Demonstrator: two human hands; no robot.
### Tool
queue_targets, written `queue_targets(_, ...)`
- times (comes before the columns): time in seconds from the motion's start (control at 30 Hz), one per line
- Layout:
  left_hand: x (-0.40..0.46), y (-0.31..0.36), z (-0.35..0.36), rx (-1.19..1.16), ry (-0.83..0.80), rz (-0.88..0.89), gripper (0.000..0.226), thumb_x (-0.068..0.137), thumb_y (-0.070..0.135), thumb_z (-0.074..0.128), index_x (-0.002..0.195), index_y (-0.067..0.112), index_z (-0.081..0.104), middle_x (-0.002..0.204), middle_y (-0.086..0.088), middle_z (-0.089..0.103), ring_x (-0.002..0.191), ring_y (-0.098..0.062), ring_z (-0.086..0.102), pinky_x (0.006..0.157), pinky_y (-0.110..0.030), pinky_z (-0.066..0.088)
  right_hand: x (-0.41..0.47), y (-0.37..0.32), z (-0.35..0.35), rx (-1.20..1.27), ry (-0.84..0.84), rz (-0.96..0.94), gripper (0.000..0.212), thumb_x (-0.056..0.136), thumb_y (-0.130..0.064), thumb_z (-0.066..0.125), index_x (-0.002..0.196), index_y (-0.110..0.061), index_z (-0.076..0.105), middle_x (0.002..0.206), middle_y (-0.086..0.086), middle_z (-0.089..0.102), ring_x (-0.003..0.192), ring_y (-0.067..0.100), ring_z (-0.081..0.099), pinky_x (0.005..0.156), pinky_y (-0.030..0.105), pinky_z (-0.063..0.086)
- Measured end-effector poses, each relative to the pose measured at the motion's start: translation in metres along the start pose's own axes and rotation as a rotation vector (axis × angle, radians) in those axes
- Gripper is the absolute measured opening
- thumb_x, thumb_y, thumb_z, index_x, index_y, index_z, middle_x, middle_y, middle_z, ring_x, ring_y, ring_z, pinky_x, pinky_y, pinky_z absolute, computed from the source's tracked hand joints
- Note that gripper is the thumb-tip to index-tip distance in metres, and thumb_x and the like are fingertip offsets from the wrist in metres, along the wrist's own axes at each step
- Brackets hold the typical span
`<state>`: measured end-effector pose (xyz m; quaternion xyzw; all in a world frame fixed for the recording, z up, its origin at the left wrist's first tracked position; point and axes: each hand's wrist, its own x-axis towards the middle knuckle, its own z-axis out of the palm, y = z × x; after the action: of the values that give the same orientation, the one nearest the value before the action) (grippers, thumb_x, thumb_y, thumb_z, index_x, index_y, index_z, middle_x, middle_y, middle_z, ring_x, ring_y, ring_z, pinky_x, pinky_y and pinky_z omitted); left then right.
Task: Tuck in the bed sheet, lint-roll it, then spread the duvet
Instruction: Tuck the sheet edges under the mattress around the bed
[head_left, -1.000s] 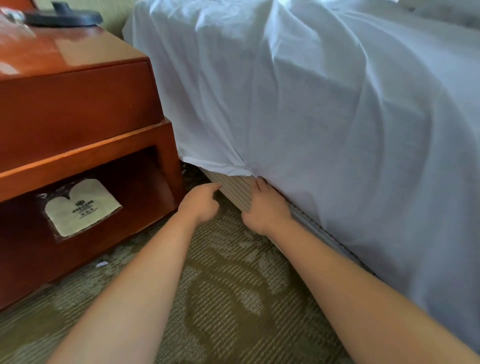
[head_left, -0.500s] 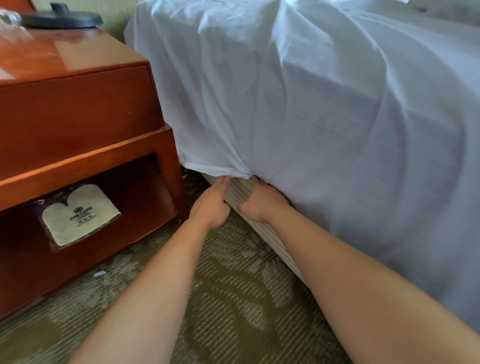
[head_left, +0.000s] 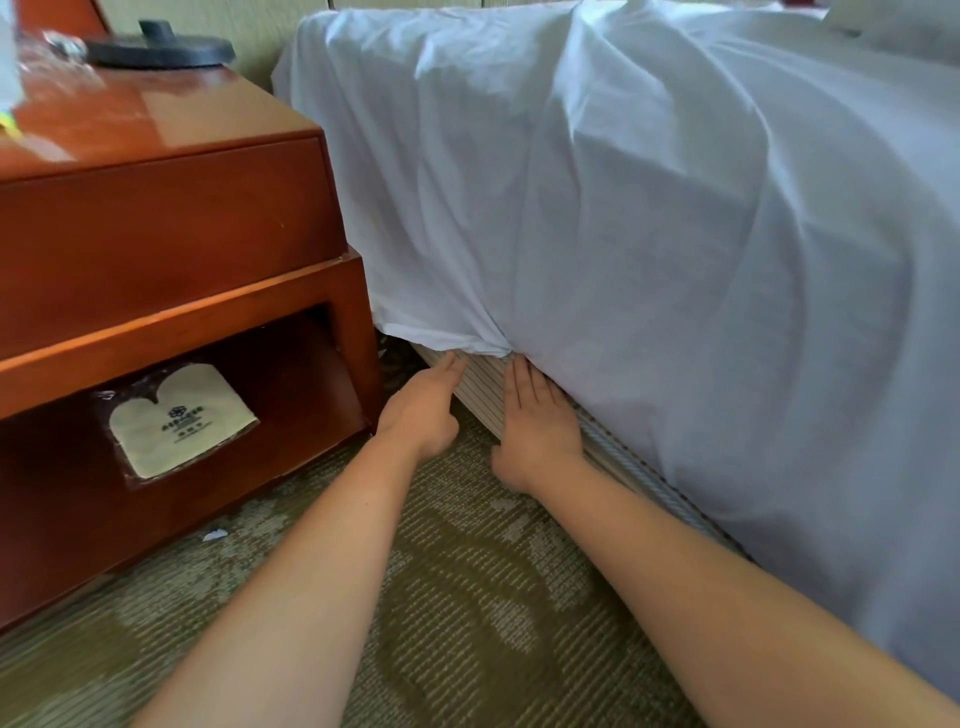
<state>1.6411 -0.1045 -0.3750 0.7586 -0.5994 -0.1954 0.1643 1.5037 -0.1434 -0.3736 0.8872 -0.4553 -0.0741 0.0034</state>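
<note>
Both hands have shifted since half a second ago: the right hand (head_left: 537, 421) now lies flat with fingers straight against the striped bed base (head_left: 480, 387), where before it was curled at the hem, and the left hand (head_left: 423, 410) has drawn slightly away from the hem. Neither hand grips anything; the left is loosely extended, fingertips just under the bunched lower edge of the sheet (head_left: 597, 208), and the 2 hands sit near each other but apart. Nearest, both bare forearms cross a green patterned carpet (head_left: 467, 597), with a small white scrap (head_left: 214, 534) lying beside the nightstand (head_left: 166, 249). On the nightstand's open lower shelf a wrapped cream packet (head_left: 179, 421) leans; its print is too small to read. Farther off, the white sheet hangs loose and wrinkled over the bed's side, hiding the mattress. On the nightstand top sits a dark round object (head_left: 158, 48), partly cut off by the frame.
</note>
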Motion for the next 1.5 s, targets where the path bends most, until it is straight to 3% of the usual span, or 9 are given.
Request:
queue_targets(0.23, -0.021, -0.012, -0.004, 0.340, 0.049, -0.008, 0.086, 0.085, 0.008, 0.054, 0.154, 0.017, 0.003, 0.161, -0.002, -0.010, 0.148, -0.020, -0.007, 0.120, -0.037, 0.002, 0.014, 0.002, -0.008, 0.083, 0.006, -0.038, 0.091, 0.094, -0.046, 0.045, 0.150, -0.006, -0.014, 0.159, 0.010, -0.015, 0.148, 0.021, -0.005, 0.120, 0.033, 0.001)
queue_targets(0.4, -0.028, -0.029, -0.010, 0.478, 0.039, 0.001, 0.087, 0.085, 0.010, 0.053, 0.154, 0.015, 0.001, 0.161, -0.002, -0.008, 0.147, -0.020, -0.010, 0.120, -0.037, -0.003, 0.029, -0.008, -0.016, 0.155, 0.031, 0.008, 0.092, 0.090, -0.046, 0.052, 0.152, -0.003, -0.002, 0.159, 0.010, 0.007, 0.145, 0.024, 0.015, 0.117, 0.034, 0.017)
queue_targets(0.73, 0.032, -0.021, -0.031, 0.882, -0.122, 0.267, 0.077, 0.092, 0.022, 0.045, 0.153, 0.015, -0.002, 0.161, -0.001, -0.008, 0.148, -0.018, -0.009, 0.116, -0.047, -0.009, 0.061, -0.009, -0.019, 0.305, -0.003, 0.099, 0.092, 0.083, -0.050, 0.059, 0.152, -0.014, 0.011, 0.156, 0.006, 0.023, 0.140, 0.026, 0.027, 0.113, 0.038, 0.029)
queue_targets(0.8, 0.042, -0.022, -0.039, 0.916, -0.127, 0.315, 0.077, 0.093, 0.020, 0.043, 0.153, 0.014, -0.005, 0.161, -0.003, -0.010, 0.148, -0.018, -0.007, 0.117, -0.045, -0.008, 0.068, -0.010, -0.018, 0.343, -0.002, 0.132, 0.091, 0.082, -0.052, 0.059, 0.152, -0.018, 0.012, 0.155, 0.005, 0.026, 0.139, 0.027, 0.029, 0.112, 0.039, 0.031)
queue_targets(0.97, 0.067, -0.028, -0.064, 0.733, -0.089, 0.293, 0.079, 0.090, 0.005, 0.045, 0.152, 0.008, -0.005, 0.160, -0.009, -0.009, 0.148, -0.020, 0.002, 0.118, -0.033, 0.001, 0.070, -0.019, -0.012, 0.300, 0.067, 0.199, 0.093, 0.083, -0.055, 0.057, 0.154, -0.019, 0.007, 0.157, 0.003, 0.019, 0.141, 0.025, 0.026, 0.111, 0.038, 0.031)
queue_targets(1.13, 0.072, -0.027, -0.067, 0.785, -0.108, 0.367, 0.072, 0.093, 0.001, 0.046, 0.153, 0.005, 0.006, 0.160, -0.013, 0.004, 0.142, -0.026, 0.025, 0.115, -0.035, 0.025, 0.071, -0.024, -0.016, 0.302, -0.012, 0.229, 0.095, 0.084, -0.055, 0.055, 0.154, -0.018, 0.002, 0.158, 0.004, 0.019, 0.142, 0.024, 0.024, 0.114, 0.038, 0.026)
queue_targets(1.3, 0.073, -0.033, -0.070, 0.684, -0.086, 0.350, 0.074, 0.092, 0.001, 0.050, 0.153, 0.009, 0.010, 0.159, -0.010, 0.011, 0.139, -0.026, 0.029, 0.110, -0.038, 0.031, 0.066, -0.019, -0.036, 0.342, -0.097, 0.227, 0.091, 0.085, -0.041, 0.059, 0.154, -0.022, 0.003, 0.156, 0.003, 0.023, 0.139, 0.025, 0.030, 0.112, 0.036, 0.031)
queue_targets(1.4, 0.078, -0.036, -0.066, 0.608, -0.038, 0.374, 0.069, 0.092, 0.001, 0.049, 0.152, 0.011, 0.016, 0.154, -0.009, 0.026, 0.132, -0.027, 0.037, 0.103, -0.039, 0.037, 0.067, -0.026, -0.048, 0.336, -0.165, 0.249, 0.087, 0.086, -0.037, 0.059, 0.154, -0.020, 0.007, 0.155, 0.006, 0.027, 0.138, 0.027, 0.031, 0.112, 0.037, 0.031)
queue_targets(1.5, 0.086, -0.033, -0.066, 0.560, -0.006, 0.390, 0.056, 0.091, 0.001, 0.051, 0.143, 0.012, 0.034, 0.135, -0.009, 0.044, 0.119, -0.026, 0.049, 0.091, -0.037, 0.044, 0.061, -0.034, -0.055, 0.225, -0.153, 0.267, 0.084, 0.085, -0.032, 0.059, 0.153, -0.014, 0.013, 0.151, 0.008, 0.033, 0.134, 0.028, 0.038, 0.108, 0.037, 0.037)
